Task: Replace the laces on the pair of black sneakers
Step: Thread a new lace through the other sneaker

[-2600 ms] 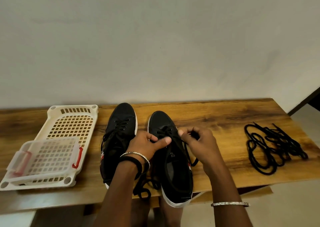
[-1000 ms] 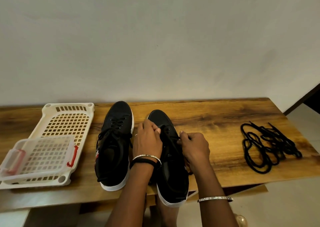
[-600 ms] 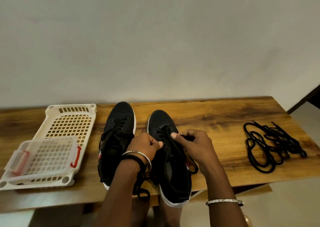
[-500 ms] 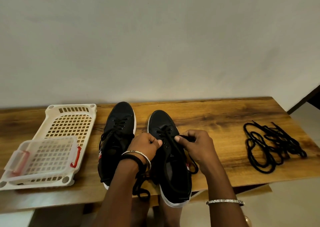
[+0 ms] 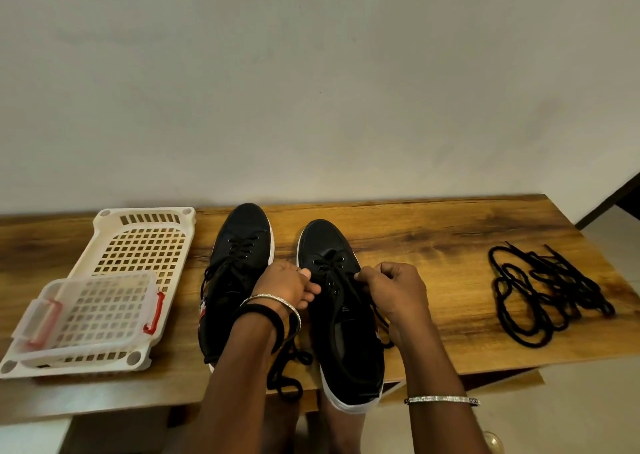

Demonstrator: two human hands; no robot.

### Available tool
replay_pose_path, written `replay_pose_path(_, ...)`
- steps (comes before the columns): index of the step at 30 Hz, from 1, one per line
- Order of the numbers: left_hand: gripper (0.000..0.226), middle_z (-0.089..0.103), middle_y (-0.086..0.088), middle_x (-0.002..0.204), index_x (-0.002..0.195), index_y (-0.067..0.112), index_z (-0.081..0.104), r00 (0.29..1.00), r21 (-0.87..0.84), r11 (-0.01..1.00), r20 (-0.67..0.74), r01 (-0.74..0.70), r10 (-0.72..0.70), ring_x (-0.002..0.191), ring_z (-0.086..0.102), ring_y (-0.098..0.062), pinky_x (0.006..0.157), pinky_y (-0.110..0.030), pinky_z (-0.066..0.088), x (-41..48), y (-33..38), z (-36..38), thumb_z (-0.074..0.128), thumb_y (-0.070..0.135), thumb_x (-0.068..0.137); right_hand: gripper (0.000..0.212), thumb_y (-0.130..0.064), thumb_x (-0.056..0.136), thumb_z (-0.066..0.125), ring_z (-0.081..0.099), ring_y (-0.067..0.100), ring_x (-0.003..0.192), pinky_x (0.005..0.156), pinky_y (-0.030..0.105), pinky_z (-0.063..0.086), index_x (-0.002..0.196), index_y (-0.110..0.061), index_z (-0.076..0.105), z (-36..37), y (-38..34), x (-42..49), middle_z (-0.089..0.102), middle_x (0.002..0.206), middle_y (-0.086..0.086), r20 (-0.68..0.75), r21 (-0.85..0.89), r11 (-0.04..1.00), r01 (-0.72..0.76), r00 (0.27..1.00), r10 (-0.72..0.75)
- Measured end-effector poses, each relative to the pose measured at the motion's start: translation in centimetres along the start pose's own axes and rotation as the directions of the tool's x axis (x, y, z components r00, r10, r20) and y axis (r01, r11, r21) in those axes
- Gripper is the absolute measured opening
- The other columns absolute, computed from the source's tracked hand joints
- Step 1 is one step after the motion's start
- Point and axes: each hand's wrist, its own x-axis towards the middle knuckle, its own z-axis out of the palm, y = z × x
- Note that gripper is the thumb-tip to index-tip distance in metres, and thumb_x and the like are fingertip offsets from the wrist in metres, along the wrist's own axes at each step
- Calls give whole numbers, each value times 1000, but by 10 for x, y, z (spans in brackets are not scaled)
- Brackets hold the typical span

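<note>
Right sneaker of the black pair stands on the wooden table, toe toward the wall and heel at the front edge, just beside the left sneaker. The left hand curls round the right sneaker's inner edge, while the right hand pinches its lace near the eyelets. A loose lace end trails by the left wrist. Spare laces lie heaped well apart at the right; a white basket bearing a clear box sits at the left
</note>
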Motion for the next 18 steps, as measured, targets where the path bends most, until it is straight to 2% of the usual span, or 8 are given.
replay_pose_path(4,18,62,-5,59,84,8,51,997,-11,999,-70,-38,37,51,52,-12,43,-18,44,2,-2,1,48,5,102,19,-28,74,74,72,26,74,77,49,60,63,-14,68,2,-1,1,72,67,3,-14,21,1000,3,1000,-3)
replay_pose_path(7,19,66,-5,66,82,11,55,983,17,993,-143,-116,118,57,55,-14,58,-27,49,5,-7,0,52,7,100,18,-28,78,76,71,22,73,76,45,60,66,-16,71,5,0,0,72,69,-1,-32,19,999,49,998,-48)
replay_pose_path(9,17,70,-3,68,82,14,58,960,96,975,-175,-203,217,60,59,-14,69,-34,53,4,-9,-2,56,13,99,16,-28,82,77,72,17,75,74,39,60,69,-19,74,4,1,0,74,71,-4,-18,38,996,83,996,-82)
replay_pose_path(12,8,71,-2,73,89,15,61,925,178,939,-192,-295,327,59,62,-11,67,-32,54,-1,-11,-2,59,13,96,17,-26,91,73,71,15,78,76,33,57,76,-20,77,-2,0,1,72,70,-5,75,109,990,87,993,-95)
replay_pose_path(16,12,69,4,77,91,24,61,862,298,872,-219,-388,458,69,67,-10,74,-38,58,-3,-9,-3,62,13,94,27,-34,95,68,69,19,79,84,39,57,77,-17,78,-11,0,3,66,65,-3,107,156,983,93,988,-110)
replay_pose_path(18,8,68,6,76,92,24,64,823,304,848,-249,-433,510,69,65,-2,69,-28,53,-5,-5,-4,63,15,93,31,-37,96,67,67,15,75,78,36,56,77,-15,77,-16,-1,2,66,63,-5,79,164,981,107,990,-121)
